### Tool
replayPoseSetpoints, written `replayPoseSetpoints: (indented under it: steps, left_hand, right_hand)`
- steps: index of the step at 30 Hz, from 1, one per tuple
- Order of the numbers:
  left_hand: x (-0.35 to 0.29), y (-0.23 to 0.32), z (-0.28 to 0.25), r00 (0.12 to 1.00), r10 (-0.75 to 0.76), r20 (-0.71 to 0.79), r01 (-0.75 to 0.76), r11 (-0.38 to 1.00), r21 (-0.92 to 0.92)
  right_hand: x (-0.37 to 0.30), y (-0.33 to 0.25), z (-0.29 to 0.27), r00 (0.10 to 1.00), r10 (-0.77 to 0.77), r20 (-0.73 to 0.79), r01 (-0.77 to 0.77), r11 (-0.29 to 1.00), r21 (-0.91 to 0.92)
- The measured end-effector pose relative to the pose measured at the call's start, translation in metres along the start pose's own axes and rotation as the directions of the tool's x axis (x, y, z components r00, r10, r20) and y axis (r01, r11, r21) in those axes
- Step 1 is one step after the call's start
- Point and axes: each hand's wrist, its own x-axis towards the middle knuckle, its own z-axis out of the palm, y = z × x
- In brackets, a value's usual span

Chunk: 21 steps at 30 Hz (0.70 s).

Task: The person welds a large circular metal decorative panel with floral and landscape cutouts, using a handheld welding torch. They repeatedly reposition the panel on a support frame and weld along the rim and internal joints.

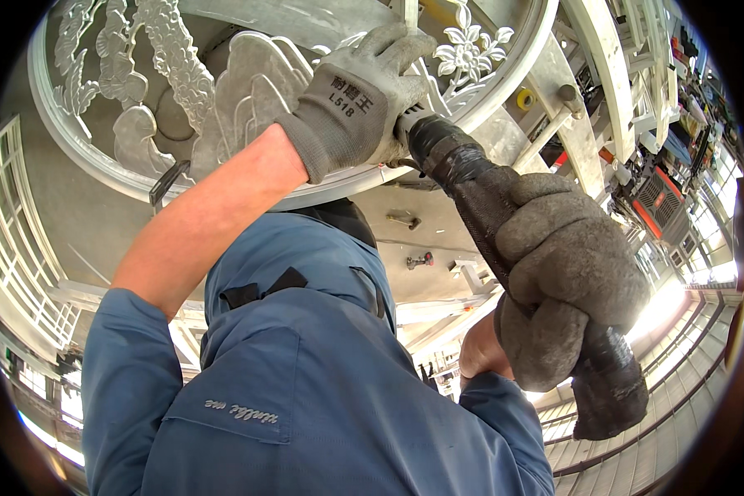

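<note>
My right hand [562, 264], in a dark, dirty work glove, is wrapped around the long body of what looks like an angle grinder [492, 215], black and bound with tape. Its silver front end points up and left to my left hand [360, 99]. That hand wears a grey glove, and its fingers curl over the grinder's front end, hiding most of it. Both hands are over the lower right of a round metal ornamental panel [99, 165]. Raised silver leaves and a flower [469, 51] fill the panel. Whether the grinder touches it, I cannot tell.
A small clamp-like black piece [169, 182] sits at the panel's rim. Below lie a red and black tool [419, 260] and a small metal part [405, 220]. Pale metal beams [608, 74], a yellow roll [525, 99] and an orange-black machine [658, 201] stand at right.
</note>
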Motion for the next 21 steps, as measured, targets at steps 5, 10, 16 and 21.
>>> replayPoseSetpoints:
  steps: [5,10,16,21]
  left_hand:
    - [-0.006,-0.003,0.006,0.999,-0.022,0.029,0.02,0.998,0.065]
    - [-0.005,0.001,0.005,0.997,-0.035,0.066,0.031,0.998,0.063]
    - [-0.002,-0.001,0.005,0.991,-0.012,0.134,0.008,0.999,0.034]
    - [-0.001,-0.001,0.012,0.993,0.018,0.114,-0.018,1.0,0.004]
  right_hand:
    - [0.009,-0.012,0.007,0.996,0.092,0.023,-0.091,0.995,-0.036]
    - [-0.004,-0.007,0.0,0.997,0.067,0.027,-0.066,0.996,-0.052]
    - [-0.011,-0.011,0.018,0.99,0.076,-0.118,-0.073,0.997,0.032]
    - [-0.024,0.007,0.002,0.998,0.005,-0.062,-0.004,1.0,0.019]
